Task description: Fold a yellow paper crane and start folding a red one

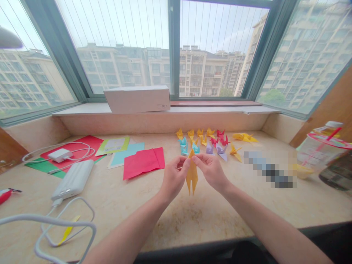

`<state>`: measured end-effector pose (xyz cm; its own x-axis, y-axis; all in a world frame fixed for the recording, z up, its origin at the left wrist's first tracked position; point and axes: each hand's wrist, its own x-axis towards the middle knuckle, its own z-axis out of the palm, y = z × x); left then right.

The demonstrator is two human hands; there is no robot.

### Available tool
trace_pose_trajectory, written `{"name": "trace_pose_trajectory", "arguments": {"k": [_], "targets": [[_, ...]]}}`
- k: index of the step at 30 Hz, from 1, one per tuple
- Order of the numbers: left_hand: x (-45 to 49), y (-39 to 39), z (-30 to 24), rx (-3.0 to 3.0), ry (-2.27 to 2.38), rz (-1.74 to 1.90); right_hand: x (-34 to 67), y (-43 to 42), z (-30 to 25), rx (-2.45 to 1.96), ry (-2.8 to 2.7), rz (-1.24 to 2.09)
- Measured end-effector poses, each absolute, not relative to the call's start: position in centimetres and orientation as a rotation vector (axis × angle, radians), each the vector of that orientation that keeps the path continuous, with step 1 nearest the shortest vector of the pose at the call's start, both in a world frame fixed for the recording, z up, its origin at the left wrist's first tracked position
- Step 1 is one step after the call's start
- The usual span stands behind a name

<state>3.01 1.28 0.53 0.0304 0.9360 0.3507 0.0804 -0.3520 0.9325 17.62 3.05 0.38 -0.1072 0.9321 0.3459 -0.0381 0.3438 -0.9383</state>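
A folded yellow origami paper (192, 178) hangs between my hands, its two narrow points facing down toward me. My left hand (176, 174) pinches its upper left edge between thumb and fingers. On the other side my right hand (210, 170) pinches the upper right edge near the tip. Just beyond the hands stand several small folded paper cranes in rows: yellow ones (200, 132), red ones (220, 134), light blue ones (184, 147) and lilac ones (221, 149). The fingertips partly cover the top of the folded paper.
Pink-red paper sheets (143, 164), light blue paper (134, 150) and a red sheet (90, 141) lie left. Nearby are a white power bank (73, 179), a charger (59, 155) and a looping cable (66, 219). At right stands a plastic cup (313, 152). A white box (137, 101) rests on the sill.
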Motion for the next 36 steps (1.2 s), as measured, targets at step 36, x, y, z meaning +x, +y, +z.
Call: {"name": "trace_pose_trajectory", "arguments": {"k": [36], "targets": [[2.9,2.0,0.5,1.281,0.781,1.490,18.9,3.6,-0.2,-0.671,-1.877,0.269]]}}
